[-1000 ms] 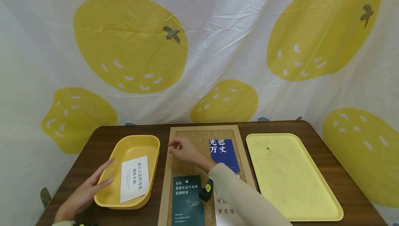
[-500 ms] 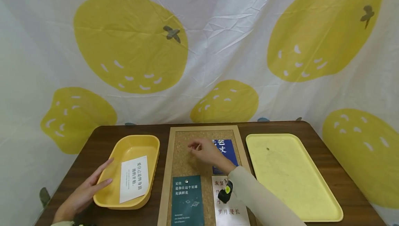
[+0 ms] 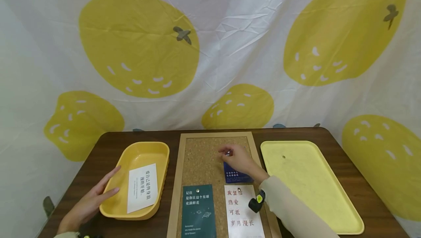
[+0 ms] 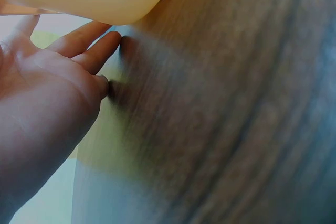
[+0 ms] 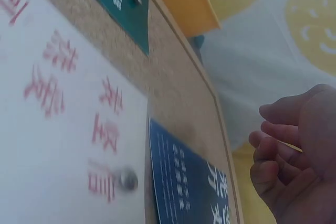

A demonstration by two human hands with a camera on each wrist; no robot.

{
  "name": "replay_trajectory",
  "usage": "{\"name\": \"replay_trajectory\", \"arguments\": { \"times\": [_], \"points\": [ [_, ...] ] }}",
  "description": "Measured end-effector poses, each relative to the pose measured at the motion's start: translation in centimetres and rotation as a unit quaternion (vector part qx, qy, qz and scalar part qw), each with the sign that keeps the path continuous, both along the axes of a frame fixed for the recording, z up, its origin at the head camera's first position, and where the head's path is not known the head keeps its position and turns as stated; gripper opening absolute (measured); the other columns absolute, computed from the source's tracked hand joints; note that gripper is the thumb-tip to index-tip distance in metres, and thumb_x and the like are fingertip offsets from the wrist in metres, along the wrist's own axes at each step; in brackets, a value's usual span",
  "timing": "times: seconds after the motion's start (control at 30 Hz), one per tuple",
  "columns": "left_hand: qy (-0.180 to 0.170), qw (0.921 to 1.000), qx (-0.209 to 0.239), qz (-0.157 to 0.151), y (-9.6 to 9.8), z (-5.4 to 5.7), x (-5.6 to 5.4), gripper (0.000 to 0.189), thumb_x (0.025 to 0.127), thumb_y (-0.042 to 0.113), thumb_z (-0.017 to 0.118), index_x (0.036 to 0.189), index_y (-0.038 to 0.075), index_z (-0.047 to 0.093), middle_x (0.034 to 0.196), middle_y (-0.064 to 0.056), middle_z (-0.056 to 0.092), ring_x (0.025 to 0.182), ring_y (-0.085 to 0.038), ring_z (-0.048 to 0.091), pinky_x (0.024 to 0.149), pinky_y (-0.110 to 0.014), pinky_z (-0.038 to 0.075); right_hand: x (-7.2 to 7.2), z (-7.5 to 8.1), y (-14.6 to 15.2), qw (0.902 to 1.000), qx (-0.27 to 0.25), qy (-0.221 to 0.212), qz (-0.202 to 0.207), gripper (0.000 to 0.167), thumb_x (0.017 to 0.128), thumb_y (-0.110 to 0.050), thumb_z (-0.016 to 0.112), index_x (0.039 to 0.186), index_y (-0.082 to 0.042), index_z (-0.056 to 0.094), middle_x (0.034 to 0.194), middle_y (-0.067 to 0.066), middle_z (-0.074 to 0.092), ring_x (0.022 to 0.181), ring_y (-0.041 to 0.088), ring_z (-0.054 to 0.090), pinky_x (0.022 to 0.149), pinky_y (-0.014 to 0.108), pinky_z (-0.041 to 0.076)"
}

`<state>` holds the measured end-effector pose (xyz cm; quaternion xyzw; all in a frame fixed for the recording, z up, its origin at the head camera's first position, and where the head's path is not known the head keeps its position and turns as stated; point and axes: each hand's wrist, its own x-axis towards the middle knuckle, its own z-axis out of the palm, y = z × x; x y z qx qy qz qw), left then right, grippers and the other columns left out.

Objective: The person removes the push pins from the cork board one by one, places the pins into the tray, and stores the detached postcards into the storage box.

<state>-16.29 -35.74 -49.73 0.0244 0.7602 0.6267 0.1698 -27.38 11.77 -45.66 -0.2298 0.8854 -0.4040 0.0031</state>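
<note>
Over the upper right of the corkboard [image 3: 200, 165], the right hand [image 3: 239, 159] hovers above the blue card [image 3: 236, 177], its fingers loosely bent, thumb tip slightly apart from the others. Below it, a white card with red characters [image 3: 243, 225] and a green card [image 3: 198, 218] lie side by side, each pinned at the top. The left hand [image 3: 88, 202] rests against the left side of the orange basin [image 3: 143, 154], fingers straight and spread. Inside lies a white card with dark print [image 3: 142, 187]. A yellow tray [image 3: 315, 188] lies on the bench [image 3: 138, 230], right of the corkboard.
</note>
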Motion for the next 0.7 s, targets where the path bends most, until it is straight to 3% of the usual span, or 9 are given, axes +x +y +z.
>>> {"name": "replay_trajectory", "arguments": {
  "times": [0.2, 0.4, 0.7],
  "points": [
    [-0.001, 1.0000, 0.009, -0.003, 0.0, 0.0, 0.1, 0.074, 0.104, 0.015, 0.050, 0.161, 0.023, 0.004, 0.163, -0.019, -0.010, 0.112, 0.010, 0.047, 0.088, -0.023, 0.052, -0.4, -0.3, 2.0, 0.9989, 0.010, -0.010, -0.045, 0.020, 0.091, -0.010, 0.069, 0.110, -0.003, 0.071, 0.092, 0.002, 0.070, 0.082, 0.014, 0.060, 0.072, 0.030, 0.051],
    [0.007, 1.0000, 0.000, 0.002, 0.0, 0.1, 0.1, 0.074, 0.104, 0.015, 0.050, 0.161, 0.022, 0.004, 0.164, -0.020, -0.010, 0.112, 0.014, 0.044, 0.088, -0.021, 0.051, -0.8, -0.7, 3.8, 0.9963, 0.006, -0.014, -0.085, 0.022, 0.089, -0.009, 0.071, 0.110, -0.001, 0.071, 0.086, 0.002, 0.067, 0.078, 0.016, 0.058, 0.069, 0.031, 0.048],
    [0.002, 0.9999, -0.009, 0.010, 0.0, 0.3, 0.1, 0.074, 0.103, 0.016, 0.052, 0.161, 0.022, 0.005, 0.164, -0.019, -0.010, 0.111, 0.019, 0.040, 0.088, -0.018, 0.049, -1.5, -1.9, 5.2, 0.9957, -0.002, -0.016, -0.091, 0.020, 0.089, -0.007, 0.071, 0.109, -0.002, 0.071, 0.085, 0.002, 0.066, 0.080, 0.017, 0.060, 0.073, 0.034, 0.051]
  ]
}}
